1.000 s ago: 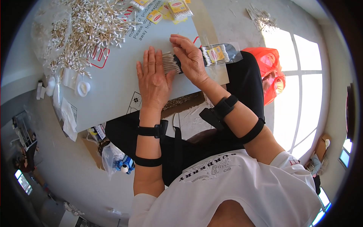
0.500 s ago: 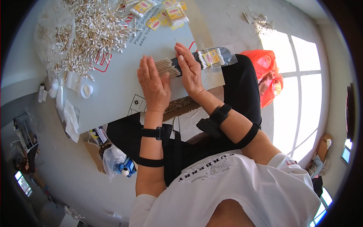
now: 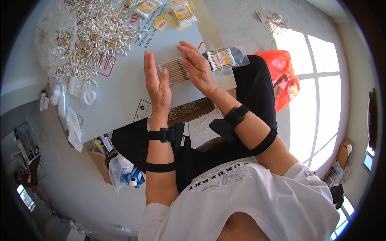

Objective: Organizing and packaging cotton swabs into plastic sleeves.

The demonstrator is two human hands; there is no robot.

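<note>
A flat row of cotton swabs (image 3: pixel 173 70) lies side by side on the grey tabletop (image 3: pixel 120 94), between my two hands. My left hand (image 3: pixel 158 86) stands on edge at the row's left end, fingers stretched up together and thumb apart, close to the swab ends. On the other side my right hand (image 3: pixel 200 71) has its fingers extended and partly covers the row's right end. Whether either palm presses on the swabs I cannot tell. Just right of that hand, a swab bundle with a yellow label (image 3: pixel 221 59) rests on a dark strip (image 3: pixel 240 56).
A large heap of loose swabs (image 3: pixel 96 32) and clear plastic fill the far left. Labelled swab packs (image 3: pixel 183 15) lie at the far edge. Below the near edge is a box of swabs (image 3: pixel 193 110). A red bag (image 3: pixel 281 80) stands right of my leg.
My left hand has turned from lying flat to standing on edge, uncovering more of the swab row. My right hand's fingers have spread slightly and moved a little left.
</note>
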